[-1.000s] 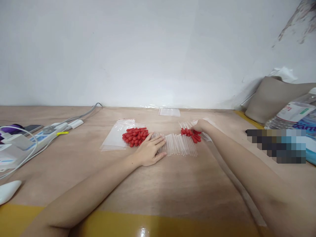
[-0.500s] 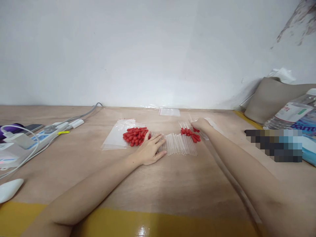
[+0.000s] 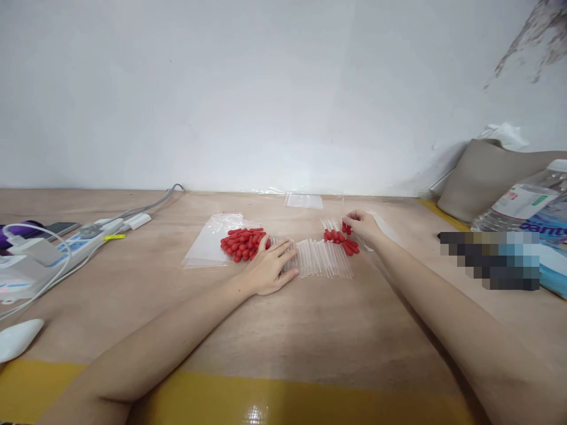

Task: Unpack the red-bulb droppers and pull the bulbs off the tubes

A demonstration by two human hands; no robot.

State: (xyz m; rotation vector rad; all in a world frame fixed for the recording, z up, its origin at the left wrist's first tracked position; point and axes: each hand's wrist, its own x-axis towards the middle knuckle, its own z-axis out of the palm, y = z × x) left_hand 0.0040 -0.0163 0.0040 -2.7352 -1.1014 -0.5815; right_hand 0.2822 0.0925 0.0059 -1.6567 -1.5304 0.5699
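My left hand (image 3: 268, 267) lies flat, fingers spread, on the left end of a row of clear plastic tubes (image 3: 323, 265) laid side by side on the wooden table (image 3: 310, 330). A pile of red rubber caps (image 3: 243, 242) sits just left of it, on a clear plastic bag (image 3: 205, 245). My right hand (image 3: 362, 225) is raised slightly at the far right of the tubes, pinching a red-capped dropper (image 3: 345, 227). Several finished droppers with red caps (image 3: 342, 240) lie below that hand.
A power strip (image 3: 84, 239) with white cables and chargers lies at the left, a white mouse (image 3: 16, 339) near the front left. Another clear bag (image 3: 303, 200) lies by the wall. A water bottle (image 3: 522, 203) and a grey pouch (image 3: 487, 171) are at the right.
My right hand has lifted from the pile of capped droppers and drawn back a little, now holding one red-capped piece. My left hand has stayed on the tubes.
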